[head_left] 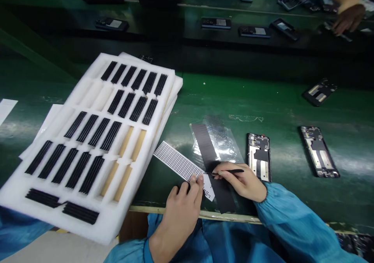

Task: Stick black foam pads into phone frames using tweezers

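My right hand (241, 180) pinches dark tweezers (235, 171), their tips at the edge of a white sheet (178, 162) dotted with small black pieces. Fingertips of my left hand (184, 210) press down on that sheet near its right end; the hand holds nothing and its fingers look slightly apart. Under and beside the sheet's right end lies a black strip (204, 142), partly covered by my right hand. Behind it are clear plastic sheets (232, 148), one with a dark dotted pattern (216, 128). An opened phone (259, 154) lies just beyond my right hand.
White foam trays (118, 220) with black parts in slots are stacked at left, overhanging the table's front edge (157, 209). Another opened phone (319, 152) and a dark phone part (320, 92) lie right. Several devices rest on the far dark ledge (175, 37); another person's hand (349, 19) is top right.
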{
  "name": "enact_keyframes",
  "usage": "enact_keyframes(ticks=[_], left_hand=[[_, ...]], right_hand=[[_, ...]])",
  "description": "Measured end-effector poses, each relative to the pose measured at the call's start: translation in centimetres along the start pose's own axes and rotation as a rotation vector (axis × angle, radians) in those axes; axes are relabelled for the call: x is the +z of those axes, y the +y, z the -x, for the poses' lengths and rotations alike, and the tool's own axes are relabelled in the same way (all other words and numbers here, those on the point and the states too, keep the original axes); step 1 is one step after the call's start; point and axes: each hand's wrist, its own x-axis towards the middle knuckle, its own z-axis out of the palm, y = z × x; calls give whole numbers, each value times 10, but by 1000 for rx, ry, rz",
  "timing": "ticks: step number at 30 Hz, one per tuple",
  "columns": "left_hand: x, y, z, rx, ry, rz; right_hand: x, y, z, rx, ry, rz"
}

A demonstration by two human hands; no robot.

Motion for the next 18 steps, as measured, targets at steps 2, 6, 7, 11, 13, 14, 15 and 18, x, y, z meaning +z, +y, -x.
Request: enact_keyframes(ticks=[2,6,7,11,13,14,15,18], left_hand=[[0,2,0,-11,9,3],[0,3,0,-35,7,24],[0,4,0,-42,8,25],[-1,4,1,-51,-3,29],[-1,5,1,-52,-10,34],[-2,5,1,-52,-12,37],[-2,5,1,-53,-14,41],[-2,6,0,-56,-12,46]], right_hand=[[0,4,1,2,22,-29],[1,11,5,40,27,-50],[1,12,6,46,23,-50],[0,11,4,44,16,-58],[-2,8,2,18,3,-60],[-4,7,0,4,-14,-54],[-6,5,-3,-9,-38,-44],[-13,-2,-15,-29,-128,9]])
